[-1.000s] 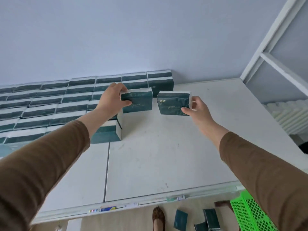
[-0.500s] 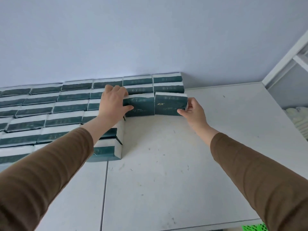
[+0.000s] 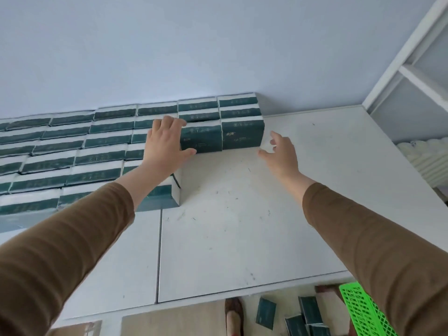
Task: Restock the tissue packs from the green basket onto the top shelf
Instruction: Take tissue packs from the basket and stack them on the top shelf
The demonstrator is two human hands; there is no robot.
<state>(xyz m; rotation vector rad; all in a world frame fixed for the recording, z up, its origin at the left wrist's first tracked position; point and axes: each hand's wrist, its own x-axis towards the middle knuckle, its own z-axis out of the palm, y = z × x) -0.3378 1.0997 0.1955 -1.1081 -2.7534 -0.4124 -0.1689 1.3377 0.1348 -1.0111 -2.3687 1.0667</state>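
packs: dark green tissue packs (image 3: 72,151) with white edges cover the left and back of the shelf in tight rows, reaching the wall
front pair: two packs stand upright side by side, touching, at the right end of the rows; the left pack (image 3: 202,139) and the right pack (image 3: 242,133) show their green faces toward the camera
left hand: the left hand (image 3: 164,144) lies over the left end of the left pack, fingers spread over its top edge and the thumb pressed along its lower front; the fingers are fairly straight, not wrapped round it
right hand: the right hand (image 3: 281,151) hangs just beside the right pack, fingers loosely spread and slightly bent, holding nothing; I cannot tell whether a fingertip touches the pack's end
shelf: the white top shelf (image 3: 242,226) is bare and scuffed in front of and to the right of the packs, with a seam running front to back
sleeves: both arms wear brown sleeves (image 3: 60,251)
basket: a corner of the green basket (image 3: 361,309) shows below the shelf's front edge at lower right
floor: loose packs (image 3: 266,312) lie on the floor beside the basket, near a brown shoe (image 3: 234,311)
rack: a white frame (image 3: 409,59) stands at upper right
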